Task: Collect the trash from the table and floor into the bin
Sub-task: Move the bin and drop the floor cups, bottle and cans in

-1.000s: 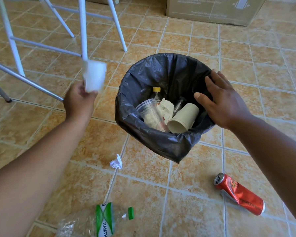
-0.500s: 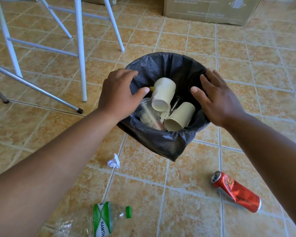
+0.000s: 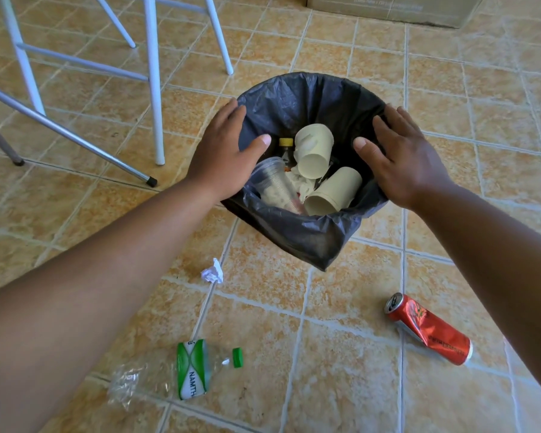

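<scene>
- The round bin lined with a black plastic bag (image 3: pixel 306 239) stands on the tan tiled floor (image 3: pixel 450 89) and serves as the landmark here.
- The left hand (image 3: pixel 224 154) rests on the bin's left rim, fingers spread and empty; it holds nothing.
- The right hand (image 3: pixel 403 154) lies on the right rim in the same way, spread flat and empty. Judging by the matched placing, both hands steady the bin or press its liner down.
- Inside the bin lie two beige paper cups (image 3: pixel 314 151), a clear plastic cup (image 3: pixel 274 187), crumpled white tissue (image 3: pixel 303 184) and a small yellow-capped bottle (image 3: pixel 285 148).
- Still on the floor nearer the person than the bin: a small crumpled white paper wad (image 3: pixel 212 271), a crushed clear plastic bottle with a green label and cap (image 3: pixel 181 371), and a dented red drinks can (image 3: pixel 428 329) off to the right.
- White metal chair legs (image 3: pixel 153 89) stand to the bin's left.
</scene>
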